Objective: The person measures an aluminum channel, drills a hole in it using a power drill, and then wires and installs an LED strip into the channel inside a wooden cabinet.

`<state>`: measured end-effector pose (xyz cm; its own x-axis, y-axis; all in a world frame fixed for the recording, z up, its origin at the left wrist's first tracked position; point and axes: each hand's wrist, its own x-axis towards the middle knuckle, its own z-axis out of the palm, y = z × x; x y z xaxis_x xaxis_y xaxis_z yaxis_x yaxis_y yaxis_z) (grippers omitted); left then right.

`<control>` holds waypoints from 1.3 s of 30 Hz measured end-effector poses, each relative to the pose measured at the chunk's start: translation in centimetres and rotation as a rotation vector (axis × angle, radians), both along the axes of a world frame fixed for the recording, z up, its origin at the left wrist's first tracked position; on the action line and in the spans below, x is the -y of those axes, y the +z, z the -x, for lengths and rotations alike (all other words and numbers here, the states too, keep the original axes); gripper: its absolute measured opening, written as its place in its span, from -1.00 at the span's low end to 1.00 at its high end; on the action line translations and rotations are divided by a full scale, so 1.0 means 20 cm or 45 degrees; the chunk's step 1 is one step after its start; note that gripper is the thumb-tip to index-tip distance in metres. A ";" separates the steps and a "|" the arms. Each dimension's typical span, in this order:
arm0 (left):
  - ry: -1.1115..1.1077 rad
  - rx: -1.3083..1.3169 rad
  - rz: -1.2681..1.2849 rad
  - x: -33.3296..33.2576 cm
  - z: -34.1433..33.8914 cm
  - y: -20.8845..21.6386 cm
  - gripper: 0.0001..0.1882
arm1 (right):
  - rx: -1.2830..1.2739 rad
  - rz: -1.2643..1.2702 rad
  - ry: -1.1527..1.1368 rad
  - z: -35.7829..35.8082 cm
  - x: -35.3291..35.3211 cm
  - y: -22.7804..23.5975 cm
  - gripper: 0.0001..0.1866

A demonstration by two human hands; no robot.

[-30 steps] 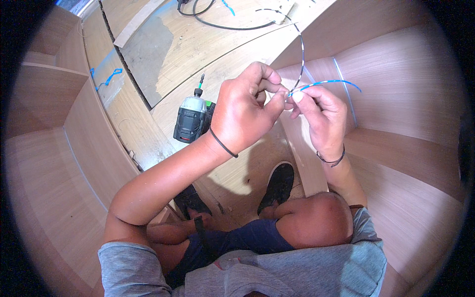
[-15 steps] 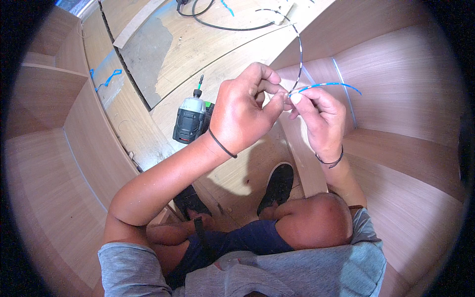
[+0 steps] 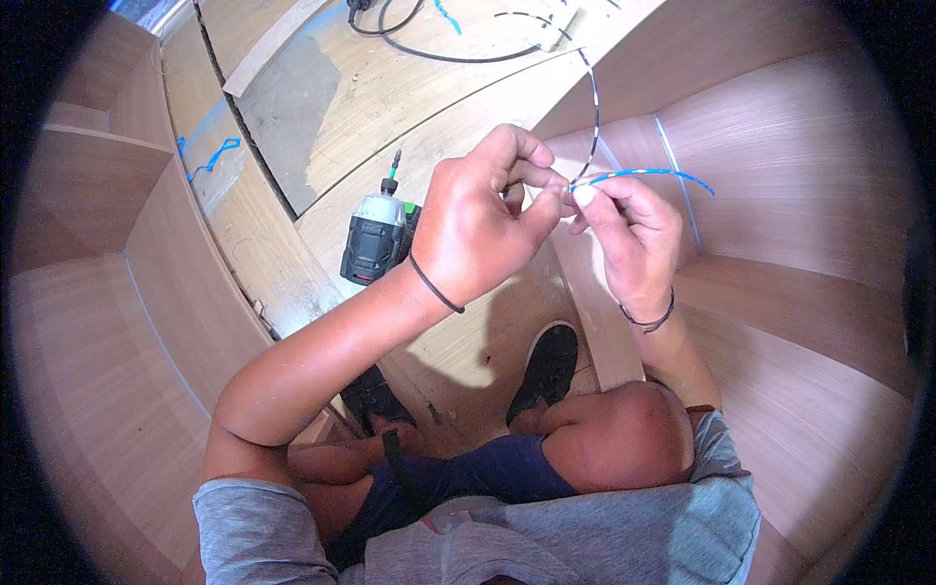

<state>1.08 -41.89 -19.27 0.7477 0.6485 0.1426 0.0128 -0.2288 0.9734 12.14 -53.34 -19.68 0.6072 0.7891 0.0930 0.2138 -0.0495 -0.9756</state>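
My left hand and my right hand meet fingertip to fingertip above the floor, both closed in a pinch. A blue wire with pale marks runs out from under my right thumb and curves away to the right. From above, a black-and-white wire comes down to the same spot between the two hands. My left thumb and forefinger pinch where the wires come together; their ends are hidden by the fingertips.
A cordless driver with a bit lies on the wooden floor left of my hands. Black cable loops at the far side. Wood-faced panels rise on both sides. A blue strip lies at left. My shoes are below.
The wires have shifted very slightly at the fingertips. Both hands keep nearly the same place and pinch.
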 end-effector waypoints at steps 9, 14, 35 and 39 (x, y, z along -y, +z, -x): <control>-0.009 0.002 -0.169 -0.01 0.00 -0.01 -0.78 | 0.150 -0.002 0.001 0.00 0.02 -0.02 -0.91; 0.027 -0.006 -0.334 -0.01 0.00 -0.02 -0.76 | 0.117 -0.049 -0.042 0.02 0.01 -0.01 -0.92; -0.054 -0.012 -0.092 -0.02 -0.01 0.01 -0.76 | 0.112 -0.104 -0.040 0.01 0.02 -0.03 -0.91; -0.040 -0.047 -0.386 -0.03 -0.01 0.00 -0.74 | 0.256 -0.073 -0.069 0.02 0.01 -0.03 -0.90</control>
<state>1.22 -41.28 -19.23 0.7749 0.5572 0.2984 0.0352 -0.5094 0.8598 11.76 -53.60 -20.31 0.6133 0.7457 0.2602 0.4030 -0.0121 -0.9151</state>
